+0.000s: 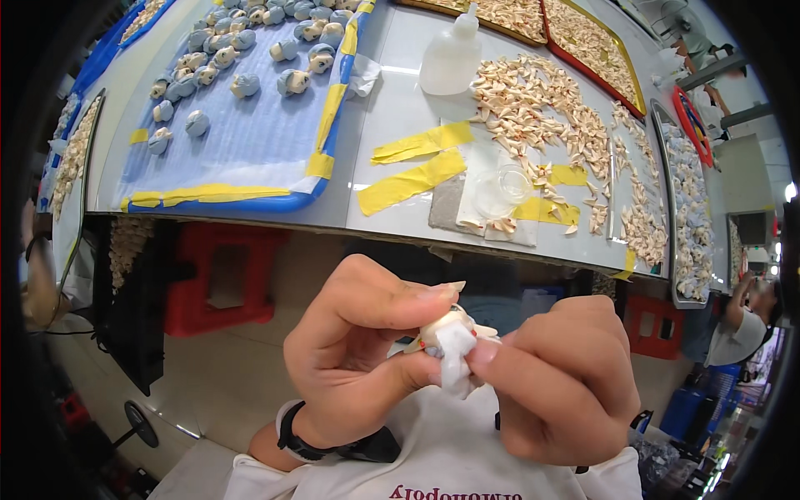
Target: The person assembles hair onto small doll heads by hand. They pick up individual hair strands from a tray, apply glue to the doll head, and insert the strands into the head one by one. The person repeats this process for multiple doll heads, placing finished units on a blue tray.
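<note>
**Inspector:** Two hands in view, both yours. State what each one has.

**Worker:** My left hand [358, 358] is closed on a small cream-coloured figurine [446, 332], thumb on top, forefinger underneath. My right hand [558, 383] pinches a white wipe [457, 360] against the front of that same figurine. Both hands are shut on the piece, held below the near edge of the table [400, 108], above my lap and white shirt [450, 458].

**Inspector:** Condition of the figurine?

**Worker:** Mostly hidden by my fingers and the wipe. I can make out a pale rounded body and a little blue low down; more I cannot tell.

**Inspector:** Wrist?

**Worker:** A black band [300, 437] on the left wrist.

**Inspector:** Table contents.

**Worker:** At the left, a blue mat [250, 142] edged with yellow tape, carrying many blue-and-cream figurines [246, 83]. Near the middle, two strips of yellow tape [412, 162] stuck on the surface. Behind them, a white squeeze bottle [450, 54] standing upright. To the right of the strips, a clear shallow dish [504, 187] on a grey pad, and beyond it a wide heap of small cream-and-orange parts [542, 108]. Trays [592, 42] of similar parts lie along the far and right edges.

**Inspector:** Under the table?

**Worker:** A red stool [217, 283] at the left.
</note>
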{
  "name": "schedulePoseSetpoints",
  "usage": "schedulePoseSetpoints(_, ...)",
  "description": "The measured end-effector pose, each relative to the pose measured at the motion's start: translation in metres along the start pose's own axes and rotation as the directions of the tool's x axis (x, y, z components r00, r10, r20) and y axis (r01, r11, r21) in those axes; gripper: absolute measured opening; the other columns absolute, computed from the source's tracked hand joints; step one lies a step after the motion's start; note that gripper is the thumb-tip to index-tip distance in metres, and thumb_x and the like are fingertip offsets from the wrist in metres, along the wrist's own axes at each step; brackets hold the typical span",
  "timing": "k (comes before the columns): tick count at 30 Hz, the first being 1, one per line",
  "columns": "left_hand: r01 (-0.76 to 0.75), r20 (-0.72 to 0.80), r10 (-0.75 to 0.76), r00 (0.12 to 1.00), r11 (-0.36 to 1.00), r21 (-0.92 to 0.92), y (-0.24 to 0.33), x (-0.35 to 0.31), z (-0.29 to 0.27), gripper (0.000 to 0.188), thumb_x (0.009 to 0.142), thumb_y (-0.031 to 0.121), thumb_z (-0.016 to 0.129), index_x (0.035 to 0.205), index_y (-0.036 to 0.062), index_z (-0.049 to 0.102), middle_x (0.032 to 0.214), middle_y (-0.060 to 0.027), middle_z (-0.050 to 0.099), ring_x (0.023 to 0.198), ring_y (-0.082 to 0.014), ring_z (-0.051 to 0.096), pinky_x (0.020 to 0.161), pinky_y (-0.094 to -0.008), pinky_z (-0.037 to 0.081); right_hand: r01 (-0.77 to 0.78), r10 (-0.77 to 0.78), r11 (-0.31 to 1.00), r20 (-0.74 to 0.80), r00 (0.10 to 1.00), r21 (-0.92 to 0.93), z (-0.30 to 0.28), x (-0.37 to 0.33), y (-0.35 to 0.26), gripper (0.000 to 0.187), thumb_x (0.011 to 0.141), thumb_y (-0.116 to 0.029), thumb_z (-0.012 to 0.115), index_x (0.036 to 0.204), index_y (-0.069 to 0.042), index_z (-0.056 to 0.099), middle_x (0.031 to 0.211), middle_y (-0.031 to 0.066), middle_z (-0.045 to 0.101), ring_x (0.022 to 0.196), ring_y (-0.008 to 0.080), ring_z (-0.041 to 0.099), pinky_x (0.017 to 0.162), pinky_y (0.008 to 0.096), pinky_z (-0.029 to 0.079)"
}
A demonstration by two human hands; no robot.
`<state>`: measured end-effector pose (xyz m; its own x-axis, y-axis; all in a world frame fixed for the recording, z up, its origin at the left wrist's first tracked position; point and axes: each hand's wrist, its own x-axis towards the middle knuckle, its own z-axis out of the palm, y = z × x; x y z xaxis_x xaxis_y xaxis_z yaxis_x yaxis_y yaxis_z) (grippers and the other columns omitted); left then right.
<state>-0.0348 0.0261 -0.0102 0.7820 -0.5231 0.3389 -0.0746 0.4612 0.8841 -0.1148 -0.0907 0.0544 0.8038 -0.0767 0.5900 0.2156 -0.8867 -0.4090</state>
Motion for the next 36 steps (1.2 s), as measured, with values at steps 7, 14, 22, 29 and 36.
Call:
schedulePoseSetpoints(7, 0.053, -0.204, -0.045, 0.978, 0.998, 0.034, 0.007, 0.000, -0.004, 0.054, 0.065, 0.041, 0.074, 0.090, -0.0008, 0.051, 0.076, -0.0042, 0.045, 0.058, -0.0123, 0.053, 0.045, -0.0196, 0.040, -0.126, 0.125, 0.992, 0.052, 0.991, 0.018, 0.004, -0.010, 0.010, 0.026, 0.052, 0.003, 0.062, 0.078, -0.001, 0.064, 0.072, 0.0065, 0.056, 0.058, 0.0180, 0.050, 0.051, 0.0268, 0.039)
schedulePoseSetpoints(14, 0.015, -0.064, -0.027, 0.998, 0.983, -0.186, 0.003, -0.001, -0.015, 0.045, 0.062, 0.004, 0.077, 0.099, -0.0050, 0.054, 0.086, -0.0091, 0.052, 0.074, -0.0111, 0.051, 0.065, -0.0215, 0.046, 0.015, -0.004, 0.992, -0.093, 0.996, 0.124, 0.002, 0.009, 0.002, 0.033, 0.055, 0.007, 0.063, 0.084, -0.006, 0.059, 0.070, 0.0044, 0.047, 0.053, 0.0135, 0.042, 0.046, 0.0245, 0.032)
schedulePoseSetpoints(22, -0.033, -0.060, 0.025, 0.998, 0.990, -0.135, 0.000, -0.003, -0.019, 0.045, 0.060, 0.004, 0.078, 0.098, -0.0037, 0.055, 0.087, -0.0103, 0.052, 0.076, -0.0125, 0.052, 0.069, -0.0229, 0.045, -0.046, 0.046, 0.995, 0.006, 0.999, 0.094, 0.015, 0.005, -0.005, 0.032, 0.054, 0.008, 0.067, 0.084, -0.003, 0.064, 0.071, 0.0062, 0.053, 0.056, 0.0158, 0.047, 0.048, 0.0259, 0.035)
schedulePoseSetpoints(29, -0.043, -0.091, 0.034, 0.995, 0.994, -0.096, 0.006, 0.002, -0.021, 0.044, 0.061, 0.004, 0.078, 0.097, -0.0029, 0.054, 0.089, -0.0114, 0.054, 0.078, -0.0142, 0.054, 0.072, -0.0247, 0.046, -0.183, 0.185, 0.953, 0.015, 0.983, 0.242, 0.007, -0.001, 0.005, 0.024, 0.060, 0.004, 0.067, 0.082, -0.003, 0.061, 0.068, 0.0065, 0.050, 0.052, 0.0135, 0.043, 0.045, 0.0241, 0.032)
schedulePoseSetpoints(36, -0.112, -0.073, 0.103, 0.992, 0.984, -0.142, -0.001, 0.001, -0.012, 0.039, 0.066, 0.007, 0.075, 0.096, -0.0024, 0.053, 0.088, -0.0119, 0.053, 0.080, -0.0173, 0.056, 0.081, -0.0332, 0.048, -0.036, 0.040, 0.984, -0.020, 0.999, 0.177, 0.016, 0.008, -0.005, 0.036, 0.051, 0.007, 0.063, 0.085, -0.007, 0.064, 0.070, 0.0020, 0.054, 0.056, 0.0130, 0.047, 0.047, 0.0247, 0.032)
